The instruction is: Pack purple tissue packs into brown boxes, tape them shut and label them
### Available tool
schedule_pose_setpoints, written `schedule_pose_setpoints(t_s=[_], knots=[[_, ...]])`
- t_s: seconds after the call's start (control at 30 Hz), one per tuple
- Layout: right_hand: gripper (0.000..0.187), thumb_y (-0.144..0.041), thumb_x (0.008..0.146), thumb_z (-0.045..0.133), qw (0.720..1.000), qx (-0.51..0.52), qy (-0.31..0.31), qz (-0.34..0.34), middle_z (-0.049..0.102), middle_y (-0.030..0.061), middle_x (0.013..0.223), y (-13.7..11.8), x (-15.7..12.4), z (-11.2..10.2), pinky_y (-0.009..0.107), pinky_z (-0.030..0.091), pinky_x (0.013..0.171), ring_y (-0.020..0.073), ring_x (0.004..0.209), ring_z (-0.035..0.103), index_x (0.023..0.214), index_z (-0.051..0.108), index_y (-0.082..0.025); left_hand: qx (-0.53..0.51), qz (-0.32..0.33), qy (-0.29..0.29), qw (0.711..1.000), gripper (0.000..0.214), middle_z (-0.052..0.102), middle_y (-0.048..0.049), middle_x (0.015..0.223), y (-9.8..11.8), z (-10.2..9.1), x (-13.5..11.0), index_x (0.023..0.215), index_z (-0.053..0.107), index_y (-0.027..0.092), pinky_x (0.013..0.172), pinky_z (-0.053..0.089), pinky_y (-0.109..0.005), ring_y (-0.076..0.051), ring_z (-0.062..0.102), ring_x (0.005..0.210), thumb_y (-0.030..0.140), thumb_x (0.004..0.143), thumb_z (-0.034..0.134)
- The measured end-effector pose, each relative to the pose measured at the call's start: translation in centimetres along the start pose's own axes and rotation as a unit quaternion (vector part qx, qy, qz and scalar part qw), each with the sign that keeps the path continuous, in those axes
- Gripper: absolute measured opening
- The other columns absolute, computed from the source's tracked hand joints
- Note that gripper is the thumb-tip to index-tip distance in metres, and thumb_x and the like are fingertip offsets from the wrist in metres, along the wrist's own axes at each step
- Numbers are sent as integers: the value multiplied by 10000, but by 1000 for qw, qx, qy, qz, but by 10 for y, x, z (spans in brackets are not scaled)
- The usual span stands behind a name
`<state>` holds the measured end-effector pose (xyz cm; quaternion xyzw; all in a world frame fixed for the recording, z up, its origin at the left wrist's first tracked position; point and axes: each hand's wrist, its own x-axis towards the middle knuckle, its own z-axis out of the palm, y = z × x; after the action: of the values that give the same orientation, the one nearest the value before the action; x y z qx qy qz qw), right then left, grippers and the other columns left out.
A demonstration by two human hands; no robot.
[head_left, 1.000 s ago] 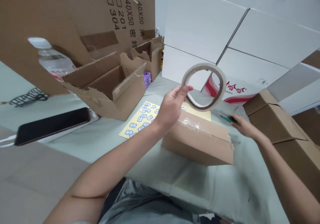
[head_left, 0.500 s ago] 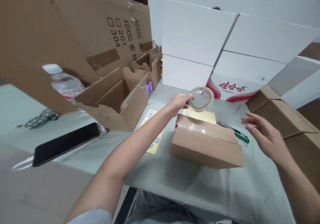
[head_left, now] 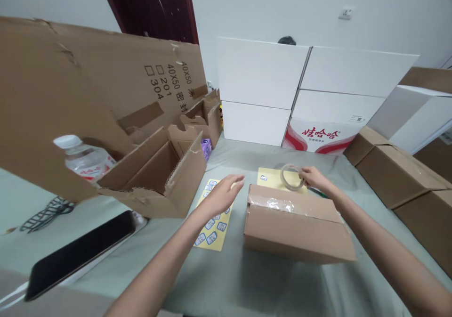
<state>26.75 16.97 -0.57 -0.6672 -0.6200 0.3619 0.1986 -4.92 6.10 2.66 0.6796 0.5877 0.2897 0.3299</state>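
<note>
A taped-shut cardboard box [head_left: 296,227] lies on the grey table in front of me. Just behind it, my right hand [head_left: 314,178] grips a roll of clear tape [head_left: 291,175] that rests over a yellow sheet [head_left: 270,178]. My left hand [head_left: 222,194] hovers with fingers stretched out, empty, to the left of the box and above a yellow sticker sheet [head_left: 212,223].
An open cardboard box [head_left: 158,175] and a water bottle [head_left: 83,159] stand at left, with a black phone [head_left: 79,253] and a cable [head_left: 47,211] nearer me. White boxes [head_left: 282,91] line the back; brown boxes [head_left: 399,175] stand at right. A green-handled tool [head_left: 319,193] peeks out behind my right wrist.
The tape roll has passed from my left hand to my right and come down behind the box. My left hand has let go and drawn back.
</note>
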Motion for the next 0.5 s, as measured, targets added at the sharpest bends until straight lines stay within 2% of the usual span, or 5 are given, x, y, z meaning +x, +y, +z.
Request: schedule_pose_setpoints(t_s=[0.1,0.2,0.37,0.43,0.5], knots=[[325,-353,943,605,999,-34,-14,30,623,77,1185,17,12,9,398,563,827,210,989,640,1201,597,-155,92,-52,47,993,502,600,-188,1341,-45,-6,-41,1161,630,119,1127,328,-514,-362,471,1330,450,815,477],[329,-349,943,606,997,-66,-16,46,621,82,1188,26,20,15,399,563,829,207,991,640,1208,592,-154,164,-110,89,976,571,595,-243,1311,-74,0,-69,1191,581,74,1068,374,-569,-421,488,1285,459,771,537],[282,-354,942,607,992,-120,27,17,644,65,1113,24,20,7,373,562,808,182,930,645,1137,620,-151,241,-163,114,950,747,573,-288,1293,-78,24,-82,1296,471,15,1006,431,-539,-438,504,1245,451,727,681],[276,-383,952,579,988,-130,76,-10,664,82,1024,22,6,-8,357,548,789,177,873,648,1083,645,-149,256,-164,112,946,806,554,-288,1313,-77,30,-82,1340,428,8,989,440,-547,-443,489,1250,422,716,724],[364,-459,970,491,982,-126,130,-45,676,133,906,25,-22,-23,358,518,729,209,817,656,1040,682,-157,263,-157,109,946,809,529,-274,1349,-80,32,-85,1363,408,18,987,443,-552,-437,470,1268,399,730,736]])
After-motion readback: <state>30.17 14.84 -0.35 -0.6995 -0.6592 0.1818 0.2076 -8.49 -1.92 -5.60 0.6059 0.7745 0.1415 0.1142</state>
